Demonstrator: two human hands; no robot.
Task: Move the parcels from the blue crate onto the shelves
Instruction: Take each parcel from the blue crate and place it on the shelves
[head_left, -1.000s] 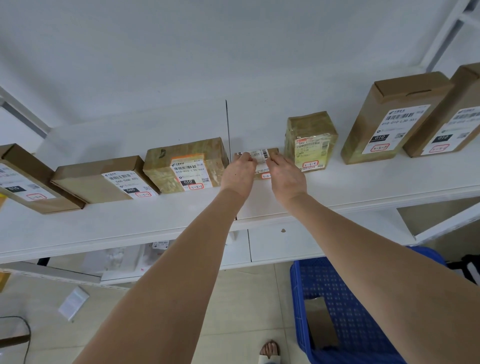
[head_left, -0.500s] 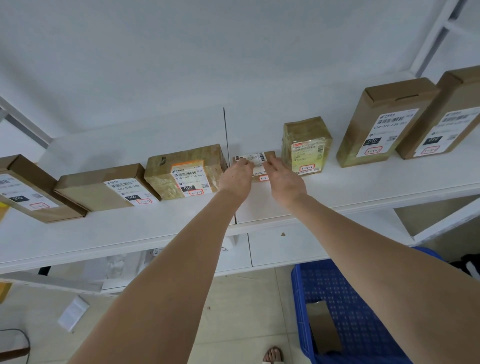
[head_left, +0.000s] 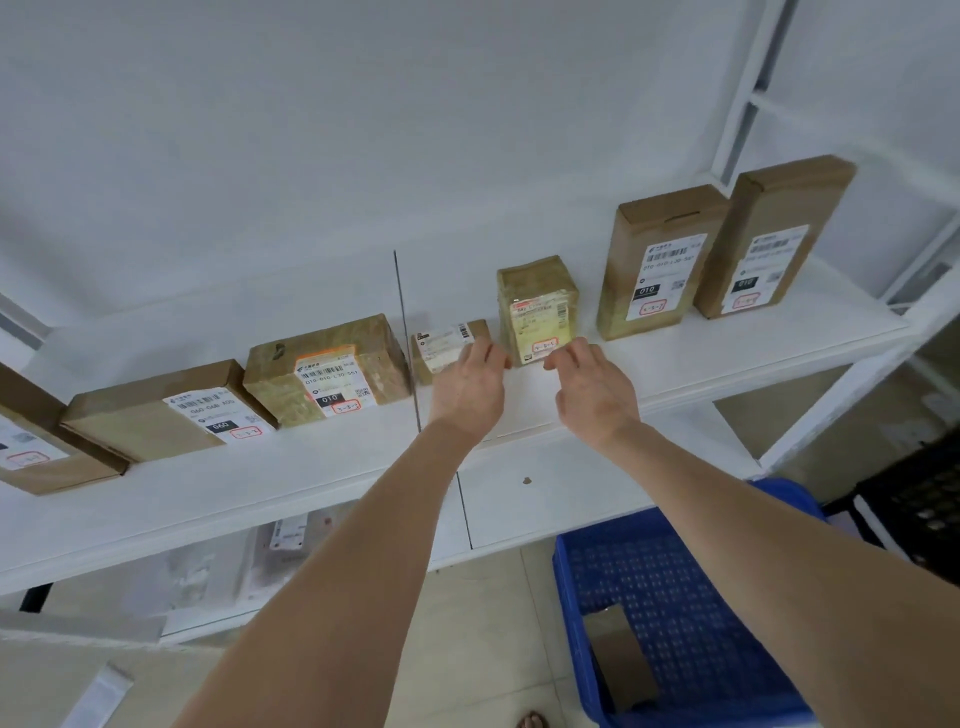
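A small flat brown parcel (head_left: 441, 345) with a white label lies on the white shelf (head_left: 519, 410), between a taped box (head_left: 327, 371) and an upright yellowish parcel (head_left: 537, 309). My left hand (head_left: 470, 384) is in front of the small parcel with relaxed fingers; its fingertips overlap the parcel's right end, and I cannot tell whether they touch it. My right hand (head_left: 589, 387) hovers apart from it, fingers loosely curled, holding nothing. The blue crate (head_left: 675, 597) stands on the floor at the lower right with one brown parcel (head_left: 621, 657) inside.
More labelled boxes line the shelf: two at the left (head_left: 156, 415), two tall ones at the right (head_left: 660, 260). A white upright post (head_left: 748, 88) frames the shelf's right end. A lower shelf holds pale packets (head_left: 285, 535). A black crate (head_left: 919, 499) sits far right.
Both hands have let go of the small parcel. The right hand has pulled back to the right, and the left hand has eased off it. The view has shifted left.
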